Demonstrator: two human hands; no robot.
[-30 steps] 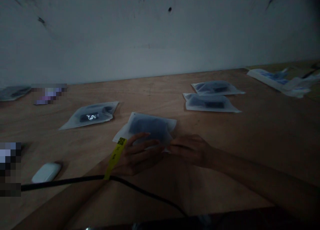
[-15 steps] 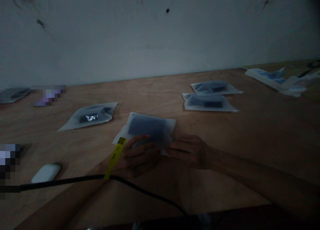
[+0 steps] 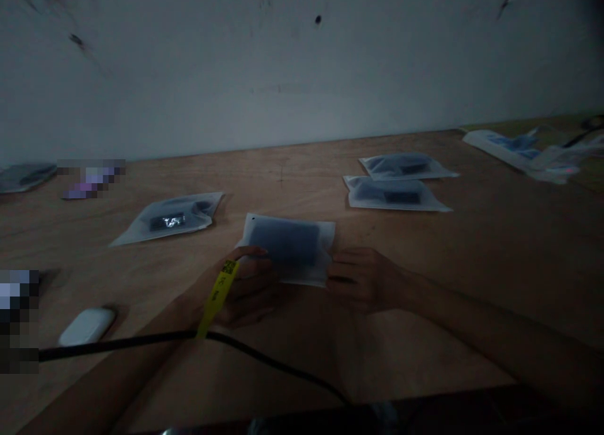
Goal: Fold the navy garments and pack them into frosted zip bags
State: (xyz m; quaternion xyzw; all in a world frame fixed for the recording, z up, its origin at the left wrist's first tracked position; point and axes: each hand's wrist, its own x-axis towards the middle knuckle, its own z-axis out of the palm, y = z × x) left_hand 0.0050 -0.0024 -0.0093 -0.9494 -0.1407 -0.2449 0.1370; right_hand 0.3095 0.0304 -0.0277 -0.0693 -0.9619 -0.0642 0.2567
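Observation:
A frosted pouch with a dark flat item inside [image 3: 287, 246] lies on the wooden table in front of me, between my hands. My left hand [image 3: 250, 284] grips the pouch's left side, its fingers curled and partly in shadow. At the right edge of the pouch, my right hand [image 3: 353, 277] pinches the lower corner with bent fingers. A yellow tag [image 3: 218, 299] on a black cable [image 3: 278, 361] hangs in front of my left wrist.
Another frosted pouch [image 3: 170, 220] lies to the left, and two more [image 3: 399, 196] [image 3: 410, 165] overlap at the back right. A white rounded case [image 3: 88, 326] sits at the left front. Plastic packaging [image 3: 523, 155] rests at the far right, by the wall [image 3: 292, 70].
The pouch looks flatter and squarer, with its left flap no longer sticking out. My left hand has shifted left, and my right hand slightly right and up.

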